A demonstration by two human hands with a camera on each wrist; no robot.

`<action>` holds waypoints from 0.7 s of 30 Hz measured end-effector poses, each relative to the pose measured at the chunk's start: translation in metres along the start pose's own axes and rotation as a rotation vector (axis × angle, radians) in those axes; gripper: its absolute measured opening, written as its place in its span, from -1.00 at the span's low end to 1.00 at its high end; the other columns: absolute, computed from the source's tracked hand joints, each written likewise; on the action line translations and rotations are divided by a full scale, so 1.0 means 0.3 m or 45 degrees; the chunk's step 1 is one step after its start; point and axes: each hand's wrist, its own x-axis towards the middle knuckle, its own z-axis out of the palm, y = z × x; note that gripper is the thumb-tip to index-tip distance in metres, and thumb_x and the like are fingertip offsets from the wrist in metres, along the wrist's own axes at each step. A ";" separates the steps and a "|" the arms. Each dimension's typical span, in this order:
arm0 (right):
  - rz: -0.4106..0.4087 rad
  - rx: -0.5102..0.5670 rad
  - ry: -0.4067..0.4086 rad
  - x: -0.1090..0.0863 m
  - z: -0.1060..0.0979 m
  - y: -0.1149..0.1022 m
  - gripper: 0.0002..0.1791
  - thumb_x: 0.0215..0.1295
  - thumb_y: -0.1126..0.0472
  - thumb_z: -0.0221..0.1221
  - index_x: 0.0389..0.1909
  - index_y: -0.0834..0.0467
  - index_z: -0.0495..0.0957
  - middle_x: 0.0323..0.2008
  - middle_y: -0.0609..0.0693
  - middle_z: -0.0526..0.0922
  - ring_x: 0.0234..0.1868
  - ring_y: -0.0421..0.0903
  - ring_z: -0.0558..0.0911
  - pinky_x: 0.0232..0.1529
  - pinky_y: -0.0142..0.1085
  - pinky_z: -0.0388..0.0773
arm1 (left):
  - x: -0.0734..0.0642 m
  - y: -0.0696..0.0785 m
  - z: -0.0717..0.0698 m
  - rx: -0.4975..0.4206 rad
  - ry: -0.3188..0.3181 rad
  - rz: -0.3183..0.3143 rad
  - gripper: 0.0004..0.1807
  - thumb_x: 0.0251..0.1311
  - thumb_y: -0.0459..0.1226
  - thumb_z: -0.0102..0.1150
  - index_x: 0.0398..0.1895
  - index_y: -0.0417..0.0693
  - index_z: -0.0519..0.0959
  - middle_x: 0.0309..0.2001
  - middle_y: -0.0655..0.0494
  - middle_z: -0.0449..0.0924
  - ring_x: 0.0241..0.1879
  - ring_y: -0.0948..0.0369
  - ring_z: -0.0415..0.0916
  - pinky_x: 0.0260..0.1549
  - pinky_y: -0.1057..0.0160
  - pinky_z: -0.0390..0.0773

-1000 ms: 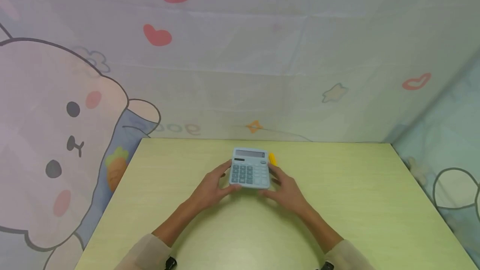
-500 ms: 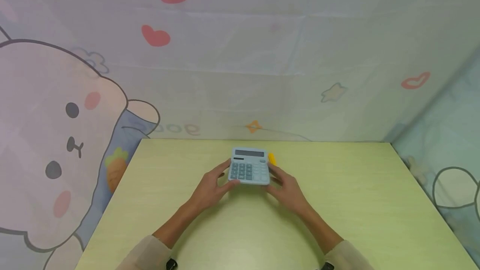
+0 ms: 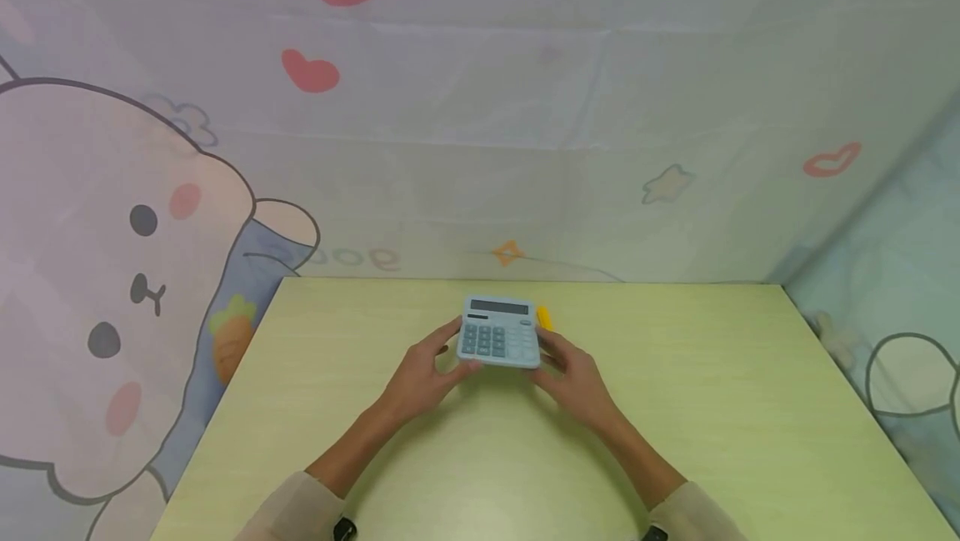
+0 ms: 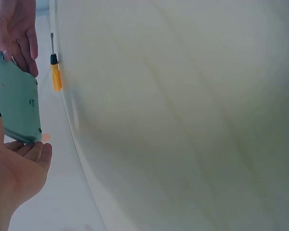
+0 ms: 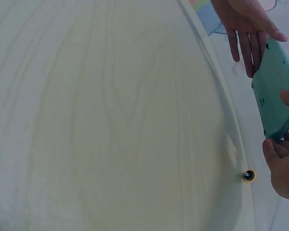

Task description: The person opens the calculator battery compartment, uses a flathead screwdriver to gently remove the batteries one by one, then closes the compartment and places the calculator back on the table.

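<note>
A light blue calculator (image 3: 517, 345) is held off the table between my two hands, its keys and display facing up toward the head view. My left hand (image 3: 418, 378) grips its left edge, the thumb at the lower corner. On the opposite side, my right hand (image 3: 579, 378) grips the right edge in the same way. Both wrist views show the teal underside of the calculator (image 4: 17, 101), with fingertips at its edges. Behind the right hand lies a small screwdriver (image 4: 56, 74) with a yellow handle; in the head view only the handle shows.
The pale yellow-green wooden table (image 3: 712, 391) spreads around both arms, its far edge running just behind the calculator. A printed cloth backdrop (image 3: 480, 107) with hearts and a cartoon animal hangs behind it and along the sides.
The calculator's near edge has risen slightly, so its face looks more foreshortened. The right thumb has shifted onto the near right corner. The screwdriver has stayed where it was.
</note>
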 end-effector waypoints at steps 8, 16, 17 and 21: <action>0.004 -0.005 0.025 -0.003 0.000 -0.001 -0.27 0.44 0.25 0.38 0.55 0.28 0.34 0.48 0.20 0.46 0.39 0.18 0.56 0.29 -0.10 0.54 | -0.003 -0.001 0.001 0.029 -0.045 -0.010 0.04 0.25 -0.05 0.54 0.68 -0.09 0.18 0.61 0.02 0.25 0.59 0.04 0.21 0.39 -0.06 0.43; -0.050 0.059 0.041 -0.007 0.001 -0.016 -0.30 0.45 0.30 0.35 0.54 0.32 0.35 0.46 0.24 0.47 0.41 0.21 0.53 0.31 -0.05 0.52 | -0.003 -0.002 0.005 0.071 0.023 0.025 -0.18 0.44 -0.15 0.37 0.66 -0.10 0.24 0.58 0.05 0.32 0.56 0.04 0.27 0.33 -0.05 0.50; -0.056 0.062 0.044 -0.008 0.001 -0.017 -0.30 0.45 0.32 0.34 0.53 0.32 0.35 0.46 0.25 0.47 0.43 0.21 0.52 0.32 -0.04 0.51 | -0.004 -0.001 0.004 0.073 0.031 0.029 -0.20 0.45 -0.15 0.36 0.65 -0.10 0.26 0.57 0.05 0.34 0.55 0.04 0.28 0.32 -0.04 0.50; -0.069 0.081 0.060 -0.009 0.001 -0.020 -0.30 0.42 0.37 0.35 0.53 0.34 0.35 0.44 0.26 0.47 0.45 0.22 0.49 0.34 -0.01 0.50 | -0.007 0.003 0.000 0.078 0.060 0.019 -0.28 0.47 -0.14 0.34 0.60 -0.11 0.35 0.53 0.03 0.40 0.50 0.03 0.37 0.29 -0.02 0.54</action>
